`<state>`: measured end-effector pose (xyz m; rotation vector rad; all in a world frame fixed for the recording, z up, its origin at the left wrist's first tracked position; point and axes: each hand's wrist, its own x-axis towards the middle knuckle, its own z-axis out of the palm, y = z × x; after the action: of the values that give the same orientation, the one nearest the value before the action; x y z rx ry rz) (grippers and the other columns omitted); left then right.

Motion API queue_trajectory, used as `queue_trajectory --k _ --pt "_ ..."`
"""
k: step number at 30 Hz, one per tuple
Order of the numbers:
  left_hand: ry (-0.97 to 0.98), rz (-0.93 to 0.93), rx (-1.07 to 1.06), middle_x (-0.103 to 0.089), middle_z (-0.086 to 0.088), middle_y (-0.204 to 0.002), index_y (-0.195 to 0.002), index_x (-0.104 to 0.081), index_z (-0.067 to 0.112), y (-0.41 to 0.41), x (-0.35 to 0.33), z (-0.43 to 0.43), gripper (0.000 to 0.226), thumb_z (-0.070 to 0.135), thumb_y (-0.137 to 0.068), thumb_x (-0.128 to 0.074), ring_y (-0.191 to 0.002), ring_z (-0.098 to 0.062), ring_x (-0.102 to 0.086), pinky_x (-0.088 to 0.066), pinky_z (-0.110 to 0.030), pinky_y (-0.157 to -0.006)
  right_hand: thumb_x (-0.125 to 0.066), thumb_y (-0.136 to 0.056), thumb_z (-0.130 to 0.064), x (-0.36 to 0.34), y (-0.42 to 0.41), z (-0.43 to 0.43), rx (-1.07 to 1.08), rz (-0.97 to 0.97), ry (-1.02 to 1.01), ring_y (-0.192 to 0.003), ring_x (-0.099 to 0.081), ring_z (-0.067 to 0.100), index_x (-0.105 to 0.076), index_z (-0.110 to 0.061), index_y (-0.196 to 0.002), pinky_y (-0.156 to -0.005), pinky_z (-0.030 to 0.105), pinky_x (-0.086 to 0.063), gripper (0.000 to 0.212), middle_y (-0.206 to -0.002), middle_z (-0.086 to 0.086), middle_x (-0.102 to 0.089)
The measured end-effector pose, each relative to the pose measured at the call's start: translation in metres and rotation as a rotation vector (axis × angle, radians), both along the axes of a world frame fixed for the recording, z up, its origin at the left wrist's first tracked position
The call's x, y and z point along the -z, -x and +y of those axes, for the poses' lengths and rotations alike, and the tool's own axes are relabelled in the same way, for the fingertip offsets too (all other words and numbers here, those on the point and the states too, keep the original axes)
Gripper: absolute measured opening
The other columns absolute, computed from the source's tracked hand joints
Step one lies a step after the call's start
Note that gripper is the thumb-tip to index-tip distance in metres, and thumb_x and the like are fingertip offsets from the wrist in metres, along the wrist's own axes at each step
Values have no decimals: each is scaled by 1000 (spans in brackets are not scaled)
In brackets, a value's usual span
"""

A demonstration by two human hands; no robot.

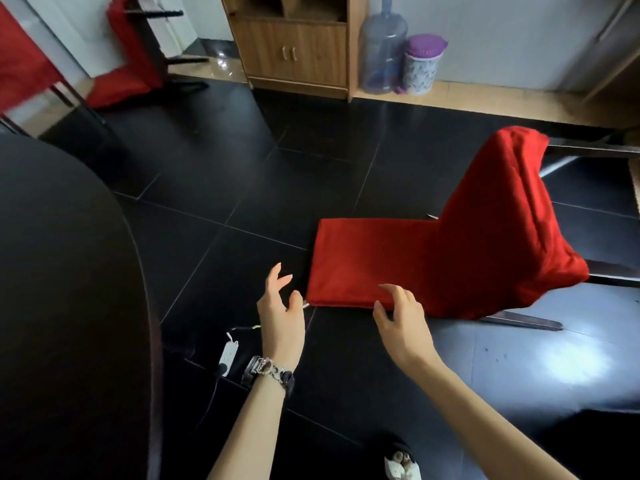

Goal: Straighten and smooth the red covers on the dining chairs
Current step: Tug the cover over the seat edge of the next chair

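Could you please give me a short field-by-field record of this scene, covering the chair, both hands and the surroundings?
near chair cover: red; seat part lies flat, backrest part baggy with folds
left hand: open, beside the seat's front corner, holding nothing
right hand: open, fingers spread at the seat's front edge; contact unclear
second covered chair: red, far left by the wall
table: dark, at left
floor: power strip
background: wooden cabinet, water bottle, purple-lidded bin
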<state>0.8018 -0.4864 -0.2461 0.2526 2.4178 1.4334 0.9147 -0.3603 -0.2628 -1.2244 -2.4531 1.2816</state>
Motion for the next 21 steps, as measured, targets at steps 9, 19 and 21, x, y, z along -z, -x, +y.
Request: queue_trajectory --k 9,19,21 --pt "-72 -42 -221 -57 10 -128 -142 -36 24 48 8 15 49 5 -97 -45 -82 33 -42 -33 7 -65 -46 -99 -21 21 67 15 -87 62 216 -120 -48 17 -49 -16 -130 -91 29 -40 31 -127 0 -56" --pt "-111 -40 -337 -58 7 -126 -139 -39 21 92 9 36 46 3 -97 -45 -61 31 -44 -34 7 -57 -44 -100 -24 34 140 37 -151 57 299 -69 -47 -6 -49 -18 -129 -49 8 -37 30 -102 -9 -52" --pt "-103 -43 -348 -57 8 -126 -139 -39 21 100 10 36 46 4 -97 -45 -63 32 -44 -34 8 -57 -44 -100 -24 37 153 37 -163 52 297 -70 -47 -5 -49 -17 -129 -49 6 -37 30 -102 -9 -53"
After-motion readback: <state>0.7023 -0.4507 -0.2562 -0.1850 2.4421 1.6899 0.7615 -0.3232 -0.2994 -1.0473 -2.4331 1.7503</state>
